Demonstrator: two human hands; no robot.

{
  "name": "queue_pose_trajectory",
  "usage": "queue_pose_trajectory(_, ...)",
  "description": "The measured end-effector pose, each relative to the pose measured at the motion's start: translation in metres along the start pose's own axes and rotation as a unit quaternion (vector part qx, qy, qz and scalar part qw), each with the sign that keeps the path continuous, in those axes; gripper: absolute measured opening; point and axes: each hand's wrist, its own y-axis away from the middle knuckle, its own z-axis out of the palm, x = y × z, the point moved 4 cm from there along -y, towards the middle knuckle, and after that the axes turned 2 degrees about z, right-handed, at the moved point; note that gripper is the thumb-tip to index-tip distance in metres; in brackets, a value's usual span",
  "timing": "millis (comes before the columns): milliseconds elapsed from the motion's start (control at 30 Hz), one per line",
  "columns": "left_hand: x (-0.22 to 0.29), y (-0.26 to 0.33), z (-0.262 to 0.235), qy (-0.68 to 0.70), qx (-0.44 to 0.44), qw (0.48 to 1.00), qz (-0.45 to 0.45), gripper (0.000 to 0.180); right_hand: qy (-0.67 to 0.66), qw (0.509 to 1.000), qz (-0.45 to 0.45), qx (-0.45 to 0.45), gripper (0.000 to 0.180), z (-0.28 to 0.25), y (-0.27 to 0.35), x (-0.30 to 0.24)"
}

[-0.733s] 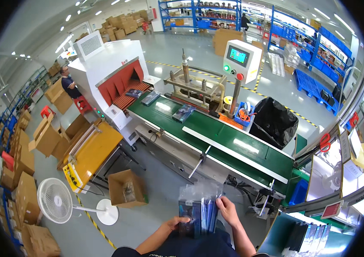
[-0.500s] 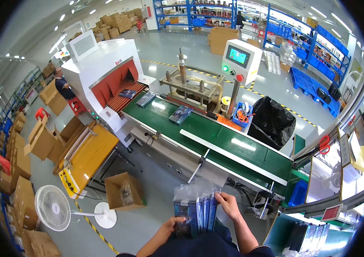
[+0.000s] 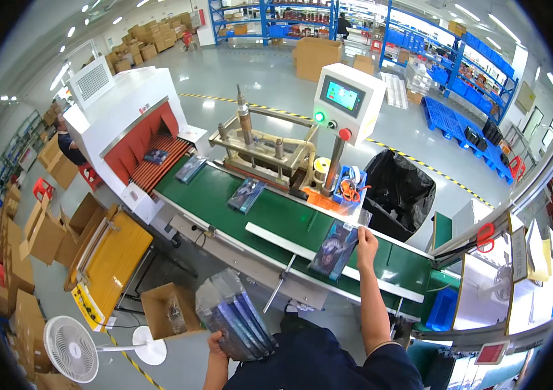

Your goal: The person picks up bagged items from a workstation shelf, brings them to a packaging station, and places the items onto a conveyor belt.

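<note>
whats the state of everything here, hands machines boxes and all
left hand's grip: closed on stacked packs
right hand's grip: closed on one pack
control screen: lit
green button: lit
white fan: standing, spin can't be told
cardboard box by the fan: open
black bin bag: open

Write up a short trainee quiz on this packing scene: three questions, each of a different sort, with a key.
1. Multiple choice: What does the left-hand grip hold?
A) A pair of scissors
B) A bundle of wrapped packages
C) A cardboard box

2. True or false: The right-hand grip holds a dark flat package.

3. Fill in: On the white control box, the round glowing light is ____ in colour.

Key: 1. B; 2. True; 3. green
</note>
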Motion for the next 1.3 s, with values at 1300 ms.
queue_pose_trajectory(1300,-0.018,-0.096,0.111,-0.021,0.057,0.997,-0.036,0.044,-0.075,0.845,-0.02,-0.529,0.022,0.177,0.075,-0.094)
